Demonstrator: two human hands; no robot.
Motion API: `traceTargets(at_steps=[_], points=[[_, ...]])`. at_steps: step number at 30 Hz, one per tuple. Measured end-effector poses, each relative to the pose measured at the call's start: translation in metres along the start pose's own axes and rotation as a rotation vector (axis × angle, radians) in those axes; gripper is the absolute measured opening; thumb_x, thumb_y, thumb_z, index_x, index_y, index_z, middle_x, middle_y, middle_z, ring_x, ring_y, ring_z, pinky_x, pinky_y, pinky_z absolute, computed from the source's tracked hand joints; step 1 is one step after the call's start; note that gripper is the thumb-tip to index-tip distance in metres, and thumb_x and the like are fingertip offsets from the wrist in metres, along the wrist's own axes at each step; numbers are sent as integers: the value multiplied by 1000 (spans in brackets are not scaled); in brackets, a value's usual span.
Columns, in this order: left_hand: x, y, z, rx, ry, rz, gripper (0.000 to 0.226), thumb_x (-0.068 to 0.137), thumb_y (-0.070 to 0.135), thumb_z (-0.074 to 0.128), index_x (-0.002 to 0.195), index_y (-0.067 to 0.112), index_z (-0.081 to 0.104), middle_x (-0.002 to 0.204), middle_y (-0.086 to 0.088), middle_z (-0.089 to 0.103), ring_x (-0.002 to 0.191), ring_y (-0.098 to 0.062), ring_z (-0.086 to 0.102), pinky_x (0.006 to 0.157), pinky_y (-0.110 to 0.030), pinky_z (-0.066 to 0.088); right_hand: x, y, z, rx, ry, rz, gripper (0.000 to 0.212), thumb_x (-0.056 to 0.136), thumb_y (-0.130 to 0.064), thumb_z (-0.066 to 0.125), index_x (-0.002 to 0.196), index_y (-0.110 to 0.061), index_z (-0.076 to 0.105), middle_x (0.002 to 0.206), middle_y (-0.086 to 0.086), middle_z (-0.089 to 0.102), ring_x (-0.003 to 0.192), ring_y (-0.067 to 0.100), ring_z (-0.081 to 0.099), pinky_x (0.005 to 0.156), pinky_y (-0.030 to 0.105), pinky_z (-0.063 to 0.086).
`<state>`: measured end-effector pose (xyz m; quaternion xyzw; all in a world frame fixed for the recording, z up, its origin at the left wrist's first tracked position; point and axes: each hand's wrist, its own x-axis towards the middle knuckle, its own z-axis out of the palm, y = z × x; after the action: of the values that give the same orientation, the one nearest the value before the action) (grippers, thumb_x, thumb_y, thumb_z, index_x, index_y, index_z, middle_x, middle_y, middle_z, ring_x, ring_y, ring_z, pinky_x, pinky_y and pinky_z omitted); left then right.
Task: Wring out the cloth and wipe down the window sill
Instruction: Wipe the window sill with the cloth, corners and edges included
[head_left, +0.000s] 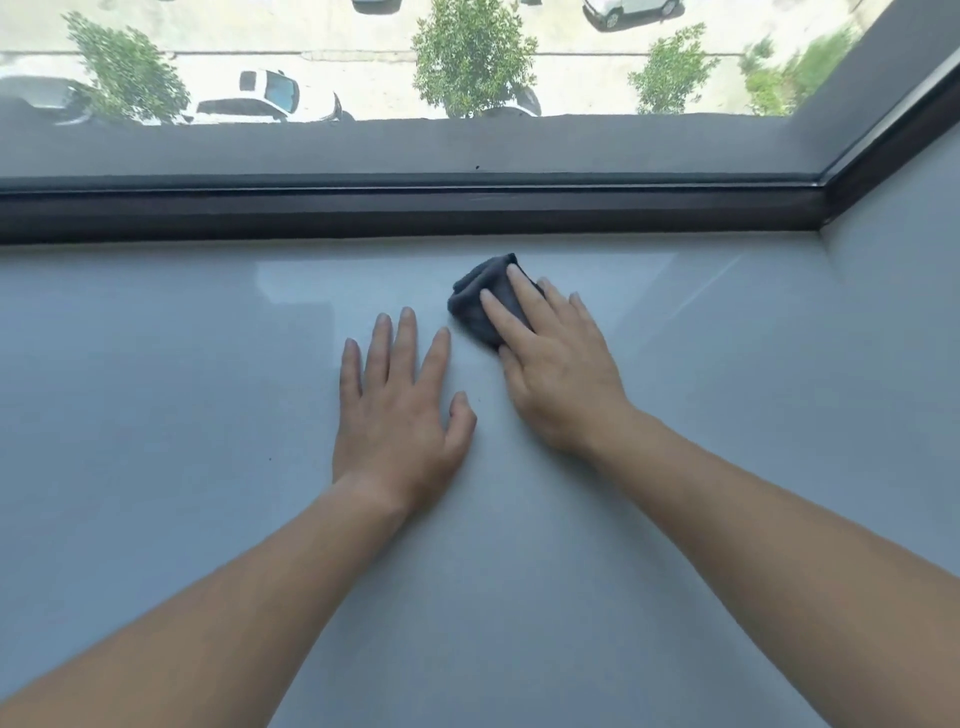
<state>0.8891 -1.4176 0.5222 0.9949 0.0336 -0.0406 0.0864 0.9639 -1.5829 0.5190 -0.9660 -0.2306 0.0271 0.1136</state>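
My right hand (558, 374) presses the bunched grey cloth (480, 304) flat-fingered onto the window sill (156, 389). My left hand (400, 415) lies spread beside it, empty.

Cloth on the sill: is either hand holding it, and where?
Neither grips it. The right hand presses straight fingers down on the top of the bunched dark grey cloth; the left hand lies flat on the window sill, holding nothing.
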Motion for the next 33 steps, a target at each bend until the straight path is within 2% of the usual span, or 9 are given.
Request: traceTargets(at_steps=[2, 5, 8, 10, 14, 20, 25, 30, 33], points=[[-1, 0, 0, 0, -5, 2, 71, 90, 49, 18, 156, 23, 18, 166, -8, 3, 153, -25, -7, 122, -50, -3, 3, 35, -6, -36, 23, 91, 55, 98, -26, 39, 152, -27, 31, 164, 4, 17, 146, 33, 22, 120, 51, 16], [-2, 1, 0, -3, -11, 4, 69, 91, 48, 16, 156, 24, 14, 166, -8, 0, 152, -25, -10, 122, -50, -5, 2, 103, -24, -51, 110, 417, 55, 98, -24, 40, 153, -22, 32, 164, 10, 19, 143, 36, 27, 117, 51, 21], [-2, 2, 1, 5, -6, 5, 69, 91, 47, 15, 156, 23, 13, 166, -9, -1, 152, -26, -11, 122, -51, -5, 0, 120, -30, -58, 155, 624, 55, 100, -27, 38, 154, -21, 29, 164, 10, 16, 145, 34, 24, 117, 52, 20], [-1, 3, 1, 0, -3, 9, 68, 91, 45, 16, 156, 22, 15, 166, -10, 1, 152, -26, -8, 121, -53, -6, -6, 99, -24, -59, 148, 552, 55, 100, -28, 36, 154, -25, 27, 165, 7, 14, 147, 33, 19, 119, 51, 16], [1, 12, -2, 39, 44, 114, 65, 89, 31, 25, 152, 17, 30, 164, -14, 17, 153, -28, 6, 121, -55, -1, -22, 98, -24, -28, 21, 196, 55, 100, -24, 37, 154, -28, 28, 165, 3, 13, 149, 30, 16, 121, 48, 11], [-9, 71, 0, -127, 21, 159, 65, 86, 30, 31, 150, 17, 33, 163, -11, 21, 153, -24, 9, 123, -49, 2, -11, 139, -37, -25, 133, 505, 58, 96, -29, 34, 153, -25, 30, 164, 8, 17, 145, 34, 24, 118, 52, 19], [-27, 100, 18, -112, 0, 142, 67, 90, 43, 24, 152, 18, 30, 166, -10, 11, 153, -22, 1, 123, -47, 1, -49, 128, -33, 26, 13, 170, 58, 97, -21, 41, 153, -29, 30, 165, 1, 14, 149, 29, 15, 122, 48, 9], [-28, 101, 18, -95, -4, 135, 68, 90, 45, 24, 153, 19, 27, 166, -8, 7, 153, -19, -3, 123, -45, -1, -39, 165, -47, 9, 65, 435, 57, 98, -24, 36, 154, -28, 27, 165, 4, 13, 148, 31, 16, 121, 49, 12], [-26, 100, 18, -80, -4, 130, 68, 90, 45, 26, 152, 19, 29, 166, -8, 10, 153, -20, -1, 123, -45, 0, -77, 119, -35, 13, 45, 284, 62, 94, -21, 39, 155, -29, 25, 166, 2, 11, 149, 31, 13, 122, 49, 9]])
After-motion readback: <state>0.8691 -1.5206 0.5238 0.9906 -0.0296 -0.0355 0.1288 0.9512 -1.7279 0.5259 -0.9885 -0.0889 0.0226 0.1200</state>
